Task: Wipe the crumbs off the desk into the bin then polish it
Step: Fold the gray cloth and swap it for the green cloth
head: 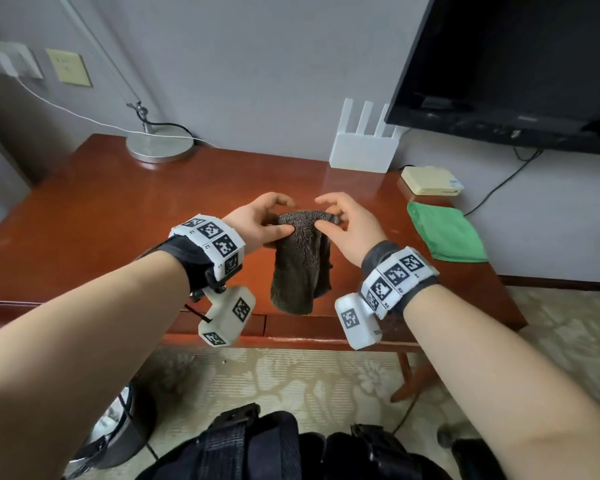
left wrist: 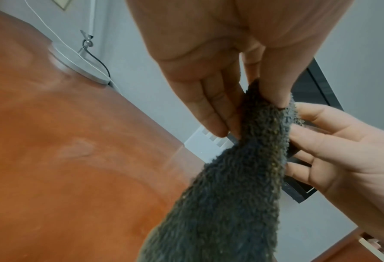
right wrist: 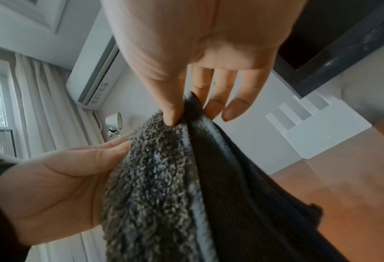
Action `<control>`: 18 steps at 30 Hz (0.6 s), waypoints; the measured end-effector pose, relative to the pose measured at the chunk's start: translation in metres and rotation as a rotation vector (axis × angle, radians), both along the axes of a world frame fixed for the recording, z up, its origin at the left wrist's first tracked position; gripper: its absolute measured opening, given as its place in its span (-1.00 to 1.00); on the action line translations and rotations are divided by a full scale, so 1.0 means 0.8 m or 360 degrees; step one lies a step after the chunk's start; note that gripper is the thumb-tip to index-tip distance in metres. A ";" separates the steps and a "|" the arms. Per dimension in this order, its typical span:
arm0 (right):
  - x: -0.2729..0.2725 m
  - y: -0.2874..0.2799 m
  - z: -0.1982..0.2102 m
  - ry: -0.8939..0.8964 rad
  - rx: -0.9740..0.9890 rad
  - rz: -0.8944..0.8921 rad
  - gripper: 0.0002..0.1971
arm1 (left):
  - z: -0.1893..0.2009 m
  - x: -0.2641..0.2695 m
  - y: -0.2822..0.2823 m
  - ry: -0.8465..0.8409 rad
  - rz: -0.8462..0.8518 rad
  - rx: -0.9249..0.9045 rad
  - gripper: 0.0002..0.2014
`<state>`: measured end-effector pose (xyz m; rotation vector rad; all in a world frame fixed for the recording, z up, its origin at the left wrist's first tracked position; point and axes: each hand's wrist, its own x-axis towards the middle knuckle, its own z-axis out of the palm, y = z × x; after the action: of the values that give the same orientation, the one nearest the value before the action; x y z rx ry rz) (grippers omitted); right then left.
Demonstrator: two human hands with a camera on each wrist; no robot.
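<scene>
A fuzzy dark grey cloth (head: 300,261) hangs folded above the front of the red-brown wooden desk (head: 101,216). My left hand (head: 262,220) pinches its top edge on the left between thumb and fingers. My right hand (head: 343,225) pinches the same edge on the right. In the left wrist view the cloth (left wrist: 242,177) hangs down from the left hand (left wrist: 242,106), with the right hand (left wrist: 334,148) just beyond it. In the right wrist view the thumb and forefinger of my right hand (right wrist: 182,109) nip the cloth (right wrist: 164,186). A dark bin (head: 118,431) stands on the floor at the lower left.
A folded green cloth (head: 445,232) lies at the desk's right end, beside a cream box (head: 432,180). A white router (head: 362,147) and a round lamp base (head: 160,146) stand along the back wall. A black television (head: 510,67) hangs at the upper right. Patterned carpet lies below.
</scene>
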<state>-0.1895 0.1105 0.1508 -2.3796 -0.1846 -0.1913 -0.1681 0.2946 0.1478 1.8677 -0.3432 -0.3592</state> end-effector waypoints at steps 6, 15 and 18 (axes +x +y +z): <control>0.014 -0.085 0.022 -0.0150 -0.0198 0.0063 -0.84 | 0.014 0.013 -0.077 -0.0119 -0.0015 0.0417 -0.67; 0.015 -0.241 0.028 -0.0099 -0.0266 0.0083 -0.80 | -0.009 0.030 -0.194 -0.0313 0.0101 0.0905 -0.89; 0.013 -0.291 0.009 0.0108 -0.0329 -0.0057 -0.78 | -0.023 0.031 -0.242 0.0013 -0.0023 0.0567 -0.87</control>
<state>-0.1794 -0.1223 0.1584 -2.5921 -0.1348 -0.1127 -0.1430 0.1009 0.1298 2.2119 -0.3011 -0.4606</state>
